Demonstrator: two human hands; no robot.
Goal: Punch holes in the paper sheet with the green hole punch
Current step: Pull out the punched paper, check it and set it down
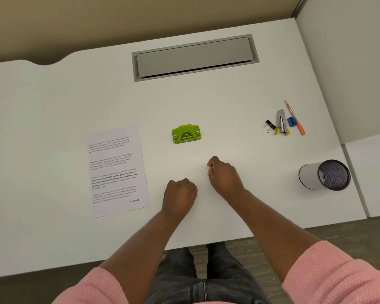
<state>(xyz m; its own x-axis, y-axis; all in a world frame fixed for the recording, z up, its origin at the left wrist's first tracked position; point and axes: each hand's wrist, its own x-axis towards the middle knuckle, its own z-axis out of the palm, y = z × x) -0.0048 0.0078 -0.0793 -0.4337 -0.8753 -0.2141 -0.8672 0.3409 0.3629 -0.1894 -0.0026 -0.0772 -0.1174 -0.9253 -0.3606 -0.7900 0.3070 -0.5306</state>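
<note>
A printed paper sheet (pixel 117 171) lies flat on the white desk (pixel 53 102), left of centre. The green hole punch (pixel 186 133) stands on the desk to the right of the sheet's top, apart from it. My left hand (pixel 179 197) rests on the desk as a loose fist, just right of the sheet's lower corner and below the punch. My right hand (pixel 224 176) also rests curled into a fist, below and right of the punch. Neither hand holds anything.
A grey cable hatch (pixel 194 57) is set into the desk at the back. At the right lie binder clips (pixel 268 126), a stapler (pixel 281 122), a blue sharpener (pixel 291 121) and an orange pen (pixel 294 117). A mesh pen cup (pixel 325 174) lies on its side near the right edge.
</note>
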